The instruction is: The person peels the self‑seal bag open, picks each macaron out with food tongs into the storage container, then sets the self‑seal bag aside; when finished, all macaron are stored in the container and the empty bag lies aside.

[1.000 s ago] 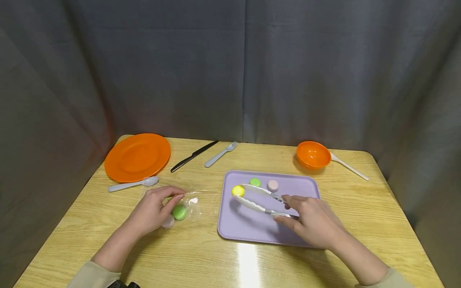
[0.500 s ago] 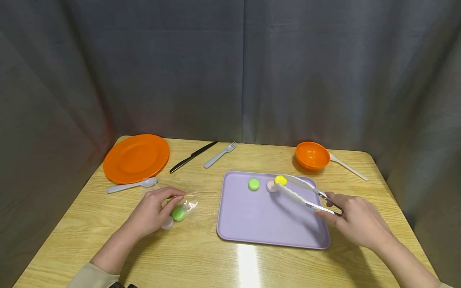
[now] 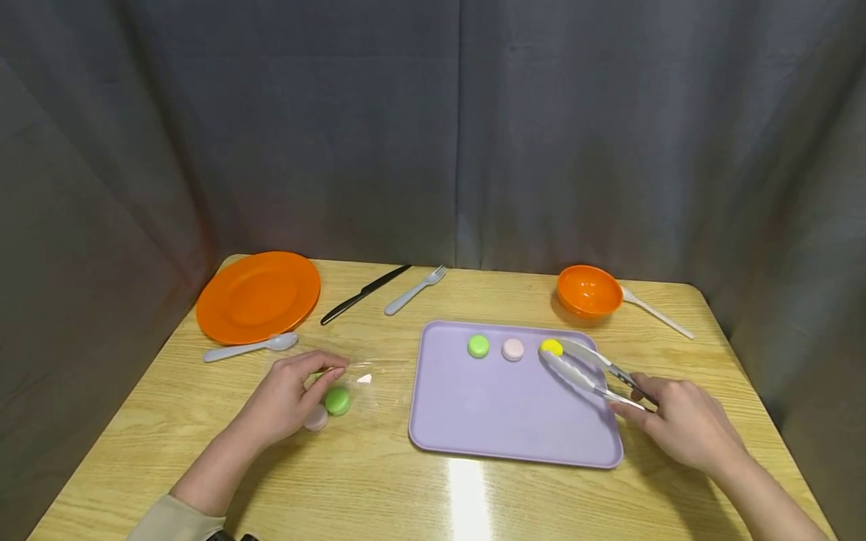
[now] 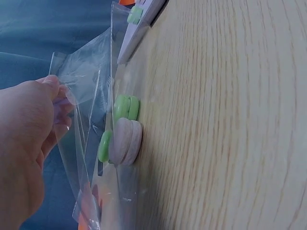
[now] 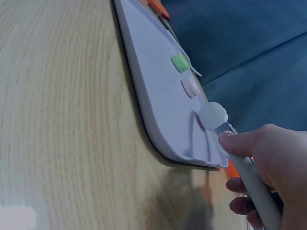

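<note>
Pale wood (image 3: 365, 485) bears the tray (image 3: 501, 417), grey curtains (image 3: 325, 150) behind.

1. Left hand (image 3: 287, 394): thumb pinched against the forefinger, fingertips pointing right.
2. Left forearm (image 3: 215, 464) slants in from lower left.
3. Right hand (image 3: 686, 424): gripping, thumb extended, other fingers (image 5: 241, 205) curled.
4. Right forearm (image 3: 767, 492) enters from lower right.

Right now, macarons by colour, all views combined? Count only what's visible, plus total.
Green macarons: 3
Pale pink macarons: 2
Yellow macaron: 1
Total: 6
</note>
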Available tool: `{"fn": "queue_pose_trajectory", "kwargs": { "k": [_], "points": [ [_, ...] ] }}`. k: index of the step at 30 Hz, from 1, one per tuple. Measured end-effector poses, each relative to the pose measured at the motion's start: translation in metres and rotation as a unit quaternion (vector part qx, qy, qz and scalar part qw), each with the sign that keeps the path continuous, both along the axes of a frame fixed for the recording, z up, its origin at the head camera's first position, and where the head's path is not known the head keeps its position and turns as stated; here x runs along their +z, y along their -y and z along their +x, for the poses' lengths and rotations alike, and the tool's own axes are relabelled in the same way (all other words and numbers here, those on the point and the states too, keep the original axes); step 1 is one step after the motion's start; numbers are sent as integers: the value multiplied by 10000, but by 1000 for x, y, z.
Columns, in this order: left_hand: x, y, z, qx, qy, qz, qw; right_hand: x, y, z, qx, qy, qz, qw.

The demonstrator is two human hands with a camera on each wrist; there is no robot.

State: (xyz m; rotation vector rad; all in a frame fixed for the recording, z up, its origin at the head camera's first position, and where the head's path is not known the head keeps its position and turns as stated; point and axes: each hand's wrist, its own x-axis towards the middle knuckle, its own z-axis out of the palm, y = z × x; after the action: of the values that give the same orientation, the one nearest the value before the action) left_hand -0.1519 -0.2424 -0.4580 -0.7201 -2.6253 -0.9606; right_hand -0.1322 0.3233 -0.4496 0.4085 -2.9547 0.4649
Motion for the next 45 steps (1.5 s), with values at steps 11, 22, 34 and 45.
{"fn": "queue_pose_trajectory", "kwargs": {
  "k": [11, 22, 34, 45],
  "points": [
    [4, 2, 2, -20, 58, 24, 10000, 10, 3, 4, -98, -74, -281, 9995],
    [7, 1, 2, 5, 70, -30, 10000, 28, 60, 3, 763, -284, -482, 9955],
    [9, 0, 1, -74, 19, 25, 10000, 24, 121, -19, 2033, -533, -154, 9775],
    [13, -1, 1, -137, -67, 8, 9999, 14, 183, -38, 2626, -343, 141, 9642]
  ]
}}
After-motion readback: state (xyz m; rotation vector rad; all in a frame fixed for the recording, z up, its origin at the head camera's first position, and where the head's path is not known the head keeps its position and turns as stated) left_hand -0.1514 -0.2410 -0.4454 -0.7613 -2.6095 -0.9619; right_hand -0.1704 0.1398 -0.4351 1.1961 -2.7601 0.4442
